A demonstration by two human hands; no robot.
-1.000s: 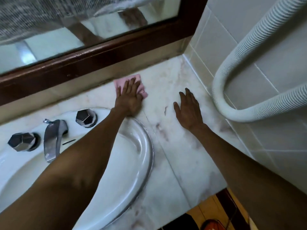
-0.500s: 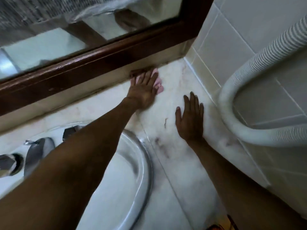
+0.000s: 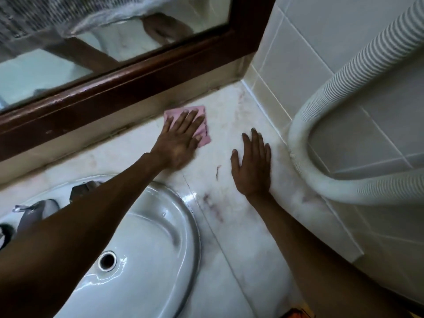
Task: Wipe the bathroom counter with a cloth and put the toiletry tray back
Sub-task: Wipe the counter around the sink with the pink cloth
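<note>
A pink cloth [image 3: 203,127] lies flat on the white marble counter [image 3: 238,226] near the back wall. My left hand [image 3: 179,141] presses down on it with the fingers spread over the cloth. My right hand [image 3: 252,166] rests flat on the bare counter to the right, fingers apart, holding nothing. A small dark scrap [image 3: 217,172] lies between the two hands. No toiletry tray is in view.
A white oval sink [image 3: 146,244] with a chrome tap [image 3: 29,214] sits at the left under my left arm. A wooden-framed mirror [image 3: 142,72] runs along the back. A white ribbed hose [image 3: 321,115] loops against the tiled wall on the right.
My left hand has slid the cloth back from the mirror's base a little toward me and left. The right hand has stayed flat in place.
</note>
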